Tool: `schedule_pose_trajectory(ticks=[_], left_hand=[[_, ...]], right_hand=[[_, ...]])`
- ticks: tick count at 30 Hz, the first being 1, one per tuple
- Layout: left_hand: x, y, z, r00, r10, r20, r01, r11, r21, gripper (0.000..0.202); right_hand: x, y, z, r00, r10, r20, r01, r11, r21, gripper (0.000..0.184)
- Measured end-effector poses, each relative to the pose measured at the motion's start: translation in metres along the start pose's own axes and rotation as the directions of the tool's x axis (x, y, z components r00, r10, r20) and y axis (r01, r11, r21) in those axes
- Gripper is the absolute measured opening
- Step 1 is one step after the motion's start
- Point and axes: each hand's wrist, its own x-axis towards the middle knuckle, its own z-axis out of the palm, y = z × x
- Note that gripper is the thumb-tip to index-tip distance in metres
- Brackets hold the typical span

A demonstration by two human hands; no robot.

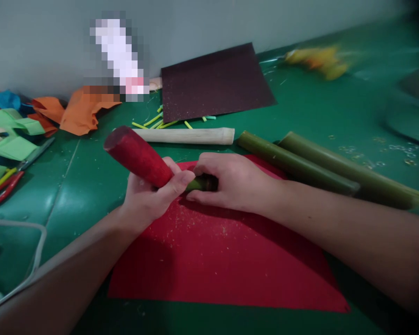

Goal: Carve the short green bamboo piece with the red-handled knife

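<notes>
A bamboo tube slants across the middle of the head view, most of it covered in red (139,156) and its near end bare green (198,184). My left hand (148,193) is closed around the red part, the thumb lying along it. At the other end, the fingers of my right hand (226,179) wrap the green section, close to a dark joint. Both hands are over a red sheet (230,265), which is strewn with pale crumbs. Whether the red covering is paper or cloth, I cannot tell.
Two green bamboo lengths (300,163) lie at the right and a pale stick (195,136) lies behind my hands. A dark sheet (212,86) rests on yellow-green strips at the back. Red-handled scissors (7,190), orange cloth (80,111) and light green pieces (14,146) are at the left.
</notes>
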Motion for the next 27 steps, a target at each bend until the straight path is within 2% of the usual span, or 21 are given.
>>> schedule_pose_trajectory(ticks=[2, 8, 13, 19, 25, 27], left_hand=[[0.0001, 0.0005, 0.0010, 1.000, -0.008, -0.021, 0.008, 1.000, 0.000, 0.038], [-0.0007, 0.0008, 0.0040, 0.982, -0.060, -0.179, 0.074, 0.995, 0.071, 0.026], [-0.0017, -0.0016, 0.0010, 0.988, -0.060, -0.145, 0.071, 0.995, 0.076, 0.035], [-0.0013, 0.0012, 0.0010, 0.998, -0.051, -0.049, 0.055, 0.994, 0.094, 0.038], [-0.0014, 0.0000, 0.0034, 0.996, -0.045, -0.078, 0.052, 0.995, 0.089, 0.033], [-0.0014, -0.0012, 0.0040, 0.993, -0.030, -0.118, 0.039, 0.997, 0.073, 0.032]], right_hand=[[-0.0002, -0.0004, -0.0005, 1.000, 0.007, 0.003, -0.007, 1.000, -0.003, 0.033], [0.0001, -0.0006, -0.0015, 1.000, -0.017, 0.008, 0.017, 1.000, 0.002, 0.030], [-0.0004, 0.0002, -0.0011, 1.000, -0.011, 0.009, 0.011, 1.000, -0.002, 0.032], [-0.0005, -0.0005, -0.0005, 1.000, -0.013, -0.001, 0.013, 1.000, 0.003, 0.028], [0.0001, -0.0009, -0.0010, 1.000, 0.021, 0.003, -0.021, 1.000, 0.018, 0.029], [0.0003, -0.0005, -0.0012, 1.000, 0.016, -0.003, -0.016, 1.000, 0.010, 0.029]])
